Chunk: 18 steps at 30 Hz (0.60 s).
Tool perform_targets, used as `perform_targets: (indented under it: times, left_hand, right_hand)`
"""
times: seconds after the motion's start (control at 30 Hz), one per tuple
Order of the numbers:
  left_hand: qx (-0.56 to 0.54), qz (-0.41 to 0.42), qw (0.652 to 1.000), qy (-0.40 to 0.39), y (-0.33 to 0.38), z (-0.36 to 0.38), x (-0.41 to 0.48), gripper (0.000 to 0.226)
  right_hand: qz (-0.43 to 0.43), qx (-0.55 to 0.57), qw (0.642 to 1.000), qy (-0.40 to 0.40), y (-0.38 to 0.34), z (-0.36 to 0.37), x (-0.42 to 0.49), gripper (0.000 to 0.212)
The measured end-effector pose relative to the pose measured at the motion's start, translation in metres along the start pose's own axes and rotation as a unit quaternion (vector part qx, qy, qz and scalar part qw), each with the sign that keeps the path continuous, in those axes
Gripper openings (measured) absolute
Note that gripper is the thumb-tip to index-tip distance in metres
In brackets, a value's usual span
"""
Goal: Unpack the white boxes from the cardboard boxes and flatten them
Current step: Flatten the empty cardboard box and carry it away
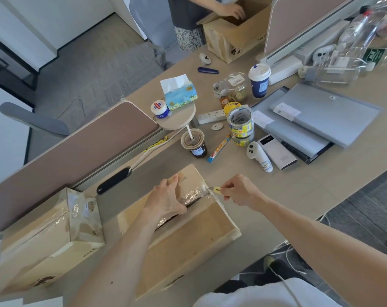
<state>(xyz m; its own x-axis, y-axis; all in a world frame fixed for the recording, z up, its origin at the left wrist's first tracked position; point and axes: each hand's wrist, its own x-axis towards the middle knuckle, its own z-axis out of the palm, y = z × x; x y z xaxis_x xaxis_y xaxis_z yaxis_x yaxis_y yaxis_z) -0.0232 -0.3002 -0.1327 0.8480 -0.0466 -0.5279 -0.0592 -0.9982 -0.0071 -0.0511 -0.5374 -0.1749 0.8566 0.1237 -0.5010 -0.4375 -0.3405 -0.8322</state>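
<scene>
A taped cardboard box [188,235] lies on the desk right below me, its top seam partly split with crumpled clear tape along it. My left hand [168,198] grips the far flap at the seam, fingers curled over its edge. My right hand [239,191] pinches a small yellow cutter [217,190], whose tip sits at the seam's right end on the box's corner. A second taped cardboard box [48,240] lies shut to the left. No white boxes show.
Another person's hand [232,9] reaches into an open cardboard box [234,38] at the far end. The desk [299,185] holds an iced coffee cup [193,142], tape rolls [240,122], a power bank [276,155], folders [316,120], a tissue pack [180,93] and bottles [354,52]. A divider panel [72,156] stands left.
</scene>
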Motion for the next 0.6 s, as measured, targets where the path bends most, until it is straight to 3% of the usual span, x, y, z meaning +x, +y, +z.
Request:
perform_targets:
  times: [0.37,0.6]
  left_hand:
    - [0.003,0.001,1.000,0.002,-0.001,0.002,0.000,0.115]
    - [-0.002,-0.003,1.000,0.004,-0.001,0.003,0.001,0.117]
  right_hand:
    - [0.000,0.030,0.999,-0.010,-0.005,0.005,0.010,0.029]
    - [0.018,0.072,0.997,0.036,0.001,0.011,0.013,0.021]
